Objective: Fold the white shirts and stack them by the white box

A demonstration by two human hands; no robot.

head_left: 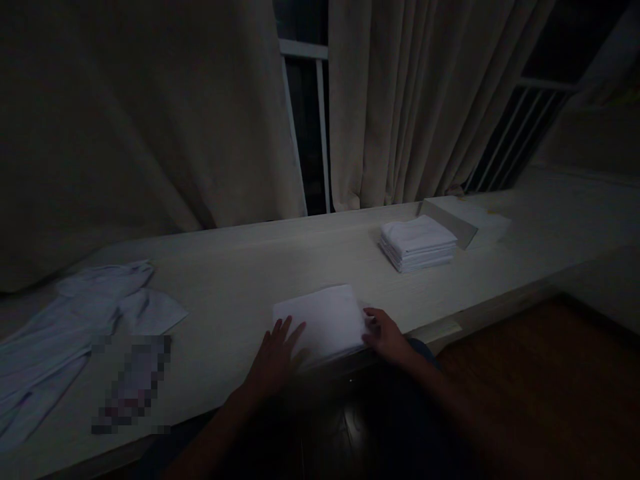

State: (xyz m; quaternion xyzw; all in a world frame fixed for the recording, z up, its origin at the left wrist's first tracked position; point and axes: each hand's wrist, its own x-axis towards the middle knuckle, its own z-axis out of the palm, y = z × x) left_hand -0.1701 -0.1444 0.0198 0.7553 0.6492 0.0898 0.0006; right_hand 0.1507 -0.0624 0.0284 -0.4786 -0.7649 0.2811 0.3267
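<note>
A folded white cloth [325, 317] lies near the front edge of the white ledge. My left hand [275, 353] rests flat on its left part with the fingers spread. At the cloth's right edge, my right hand [387, 337] has its fingers curled around the border, gripping it. Farther back on the right sits a neat stack of folded white cloths [419, 243]. On the far left lie crumpled white garments [95, 307], unfolded and loosely heaped.
Behind the stack of cloths stands a white box [460, 220] with a grey side. A blurred-out object [135, 380] lies at the left front. Beige curtains [400, 100] hang along the back, by a barred window. Brown floor [545, 380] shows at the lower right.
</note>
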